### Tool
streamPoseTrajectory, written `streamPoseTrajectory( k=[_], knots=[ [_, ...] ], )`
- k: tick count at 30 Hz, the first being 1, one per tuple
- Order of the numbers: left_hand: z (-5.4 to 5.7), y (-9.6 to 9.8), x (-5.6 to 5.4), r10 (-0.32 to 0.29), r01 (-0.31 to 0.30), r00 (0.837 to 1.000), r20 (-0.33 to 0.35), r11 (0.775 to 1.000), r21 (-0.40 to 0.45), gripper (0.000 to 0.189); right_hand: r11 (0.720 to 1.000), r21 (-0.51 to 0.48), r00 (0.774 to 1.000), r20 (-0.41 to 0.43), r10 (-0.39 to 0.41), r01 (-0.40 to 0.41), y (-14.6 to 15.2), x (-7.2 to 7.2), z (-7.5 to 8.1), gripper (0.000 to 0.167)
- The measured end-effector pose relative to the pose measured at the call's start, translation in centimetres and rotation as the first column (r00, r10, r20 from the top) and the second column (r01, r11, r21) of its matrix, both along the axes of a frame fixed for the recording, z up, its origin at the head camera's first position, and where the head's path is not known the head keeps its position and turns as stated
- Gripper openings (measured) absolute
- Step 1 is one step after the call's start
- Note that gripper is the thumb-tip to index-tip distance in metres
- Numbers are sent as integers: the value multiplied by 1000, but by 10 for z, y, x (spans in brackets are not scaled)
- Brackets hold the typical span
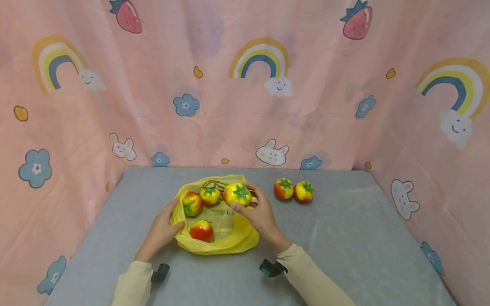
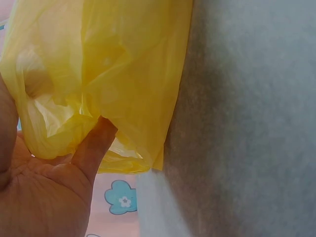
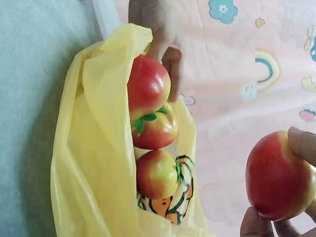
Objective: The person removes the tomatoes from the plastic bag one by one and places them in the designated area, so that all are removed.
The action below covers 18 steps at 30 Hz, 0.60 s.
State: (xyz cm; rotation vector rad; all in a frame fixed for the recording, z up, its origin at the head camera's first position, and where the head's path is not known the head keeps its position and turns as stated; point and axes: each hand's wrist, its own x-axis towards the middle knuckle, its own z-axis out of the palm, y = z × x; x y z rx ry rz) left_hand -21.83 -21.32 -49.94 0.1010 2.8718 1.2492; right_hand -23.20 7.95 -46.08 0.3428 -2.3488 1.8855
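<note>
A yellow plastic bag (image 1: 238, 243) lies on the table with its mouth spread wide. Its left rim is held by my left hand (image 1: 159, 229), the thumb over the edge; the left wrist view shows the thumb (image 2: 96, 148) against the thin plastic. Inside are three red-and-yellow tomatoes: one at the left (image 1: 192, 204), one behind it (image 1: 209, 196) and one near the front (image 1: 201, 231). Above the bag's right side, my right hand (image 1: 264, 219) grips another tomato (image 3: 279, 175) between thumb and fingers, its green leafy top showing in the head view.
Two more tomatoes stand side by side right of the bag, one at the left (image 1: 283, 189), the other at the right (image 1: 303, 192). Both rest on the grey table (image 1: 347, 246). A pink patterned curtain (image 1: 311, 119) surrounds the table's back and sides.
</note>
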Motion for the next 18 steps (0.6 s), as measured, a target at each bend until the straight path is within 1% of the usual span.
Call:
streamPoseTrajectory(
  k=[6, 10, 18],
  knots=[
    [-1, 1, -1, -1, 1, 1000, 12, 1000, 4, 79, 999, 18, 998, 38, -43, 43, 8, -4, -3, 68],
    [0, 1, -1, 7, -7, 1000, 17, 1000, 17, 79, 998, 29, 997, 53, -63, 62, 16, -6, -5, 66],
    [0, 0, 0, 4, -4, 1000, 22, 1000, 13, 78, 993, 38, 992, 64, -111, 109, 38, -12, -17, 66]
  ],
)
